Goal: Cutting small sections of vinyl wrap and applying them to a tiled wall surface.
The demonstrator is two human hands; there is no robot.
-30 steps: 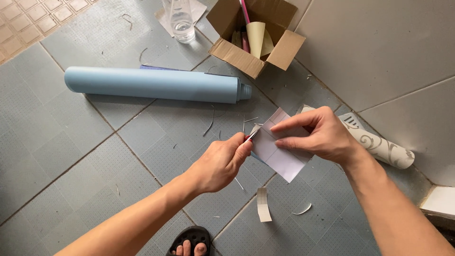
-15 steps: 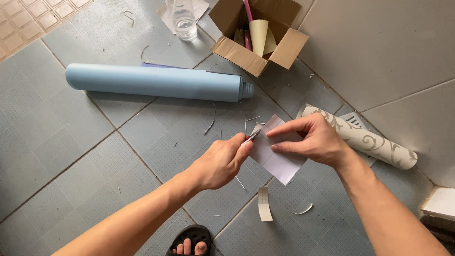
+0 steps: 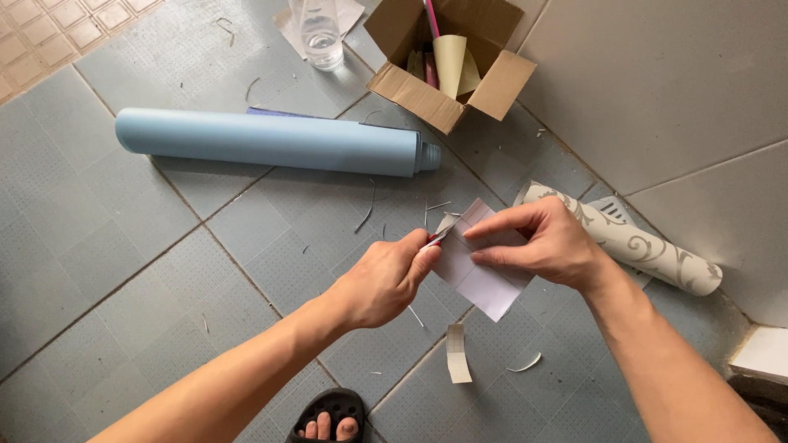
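Cutting step in hand: the left hand (image 3: pixel 384 279), fingers closed around a red-handled cutter (image 3: pixel 437 237), works the edge of the white gridded sheet (image 3: pixel 483 279) pinched above the tiled floor (image 3: pixel 123 246) by the right hand (image 3: pixel 548 244), whose steady hold the cut likely requires.

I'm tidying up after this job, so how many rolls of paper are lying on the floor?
2. A long light-blue roll lies across the tiles above the hands. A patterned grey-and-white roll lies by the wall, partly behind the right hand. The cardboard box may hide more.
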